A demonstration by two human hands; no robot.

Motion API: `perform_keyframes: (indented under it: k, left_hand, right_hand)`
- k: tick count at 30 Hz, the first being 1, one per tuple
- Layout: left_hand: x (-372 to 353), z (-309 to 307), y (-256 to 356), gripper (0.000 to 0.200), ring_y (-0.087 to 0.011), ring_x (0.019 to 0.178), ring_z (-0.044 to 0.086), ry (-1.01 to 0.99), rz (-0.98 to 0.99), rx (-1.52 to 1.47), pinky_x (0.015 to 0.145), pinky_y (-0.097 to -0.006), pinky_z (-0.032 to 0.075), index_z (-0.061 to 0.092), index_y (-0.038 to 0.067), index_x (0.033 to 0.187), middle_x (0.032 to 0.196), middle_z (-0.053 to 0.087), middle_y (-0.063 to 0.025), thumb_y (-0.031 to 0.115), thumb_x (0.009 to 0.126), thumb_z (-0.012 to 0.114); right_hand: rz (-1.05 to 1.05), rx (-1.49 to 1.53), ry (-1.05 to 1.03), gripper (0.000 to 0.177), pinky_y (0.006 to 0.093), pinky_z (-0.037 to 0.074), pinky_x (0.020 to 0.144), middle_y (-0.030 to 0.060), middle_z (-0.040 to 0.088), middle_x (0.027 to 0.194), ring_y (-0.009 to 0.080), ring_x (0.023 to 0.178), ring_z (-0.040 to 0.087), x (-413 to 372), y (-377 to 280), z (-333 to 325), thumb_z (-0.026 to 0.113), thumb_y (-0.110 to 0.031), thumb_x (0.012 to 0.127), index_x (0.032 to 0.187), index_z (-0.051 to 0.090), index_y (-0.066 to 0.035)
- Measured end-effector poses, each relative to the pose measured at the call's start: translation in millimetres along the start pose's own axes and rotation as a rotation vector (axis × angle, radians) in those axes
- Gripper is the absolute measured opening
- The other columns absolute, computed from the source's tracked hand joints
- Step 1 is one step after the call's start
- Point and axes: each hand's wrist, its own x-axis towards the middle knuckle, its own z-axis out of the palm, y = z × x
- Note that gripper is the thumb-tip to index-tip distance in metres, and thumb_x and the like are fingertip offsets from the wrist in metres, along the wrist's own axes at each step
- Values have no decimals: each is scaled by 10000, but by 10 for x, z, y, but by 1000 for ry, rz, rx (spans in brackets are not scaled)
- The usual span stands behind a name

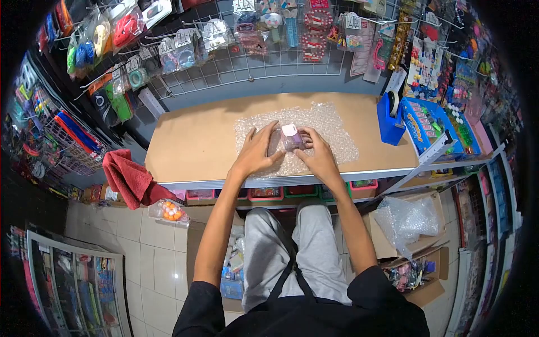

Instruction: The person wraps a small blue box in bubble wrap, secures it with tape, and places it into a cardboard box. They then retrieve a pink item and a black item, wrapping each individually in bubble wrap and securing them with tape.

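A sheet of bubble wrap [331, 132] lies spread out on the brown tabletop [196, 135]. Over its middle is a small purple item with a white top [291, 136], perhaps a little packaged container; its exact kind does not show. My right hand [318, 151] grips it from the right side, fingers behind and thumb in front. On the left, my left hand [259, 150] has its fingers spread, palm toward the item, close beside it and over the wrap.
A blue tape dispenser [391, 119] stands at the table's right end beside a blue display box [421, 126]. A red cloth [126, 177] hangs at the left corner. Cardboard boxes with bubble wrap [407, 219] and small goods are on the floor. Packaged goods hang on the wire rack [252, 70] behind.
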Motion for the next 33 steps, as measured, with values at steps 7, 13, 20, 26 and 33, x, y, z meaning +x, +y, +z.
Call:
perform_keyframes:
  k: [7, 13, 20, 26, 33]
  left_hand:
    - [-19, -85, 161, 885, -355, 1393, 465, 29, -16, 7, 1227, -531, 201, 354, 89, 1543, 1441, 540, -222, 528, 862, 713]
    - [-12, -23, 104, 816, -350, 1344, 501, 96, 42, 37, 1202, -514, 247, 426, 68, 1503, 1400, 566, -215, 509, 881, 716]
    - [-18, 3, 48, 777, -352, 1310, 522, 109, 69, 13, 1193, -514, 255, 428, 63, 1503, 1374, 581, -216, 451, 898, 722]
    - [-17, -3, 49, 790, -352, 1297, 533, 109, 76, 18, 1189, -519, 255, 422, 62, 1509, 1354, 592, -218, 461, 898, 725]
    - [-12, -37, 117, 950, -359, 1358, 495, 88, 21, -7, 1197, -563, 230, 383, 52, 1519, 1408, 553, -235, 568, 817, 762]
  right_hand:
    - [-32, -18, 30, 585, 357, 546, 920, 148, 653, 1262, 253, 1062, 671, -9, -35, -7, 807, -133, 830, 1343, 546, -27]
    - [-11, 4, 49, 543, 364, 551, 909, 161, 670, 1224, 256, 1037, 681, -21, -73, -13, 814, -162, 836, 1304, 583, -11]
    - [51, 35, 38, 479, 360, 556, 907, 171, 670, 1219, 254, 1046, 691, -13, -75, -13, 798, -140, 854, 1263, 596, 5]
    - [77, 31, 29, 470, 359, 556, 901, 162, 673, 1193, 258, 1037, 693, -20, -123, -36, 800, -157, 852, 1239, 592, 12]
    - [75, 345, 186, 410, 359, 542, 879, 164, 690, 1100, 247, 963, 691, 119, 36, 29, 744, -219, 896, 1217, 604, -5]
